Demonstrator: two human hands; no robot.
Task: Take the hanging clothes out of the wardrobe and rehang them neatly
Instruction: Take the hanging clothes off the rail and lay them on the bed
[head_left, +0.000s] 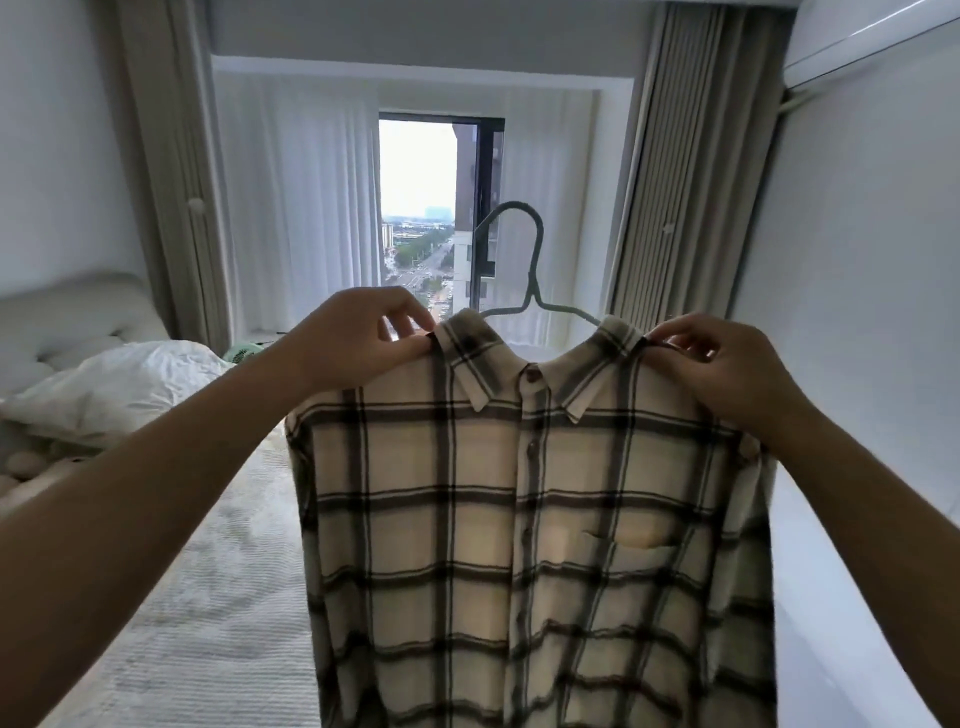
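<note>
A cream shirt with dark plaid lines hangs in front of me on a thin grey-green hanger, whose hook rises above the collar. My left hand pinches the shirt's left shoulder beside the collar. At the other shoulder, my right hand pinches the fabric the same way. The shirt is buttoned and faces me, with a chest pocket on the right. The hanger's arms are hidden inside the shirt.
A bed with a white cover and a crumpled pillow lies to the left. White wardrobe panels stand on the right. Ahead are curtains and a window. A small green fan sits by the bed.
</note>
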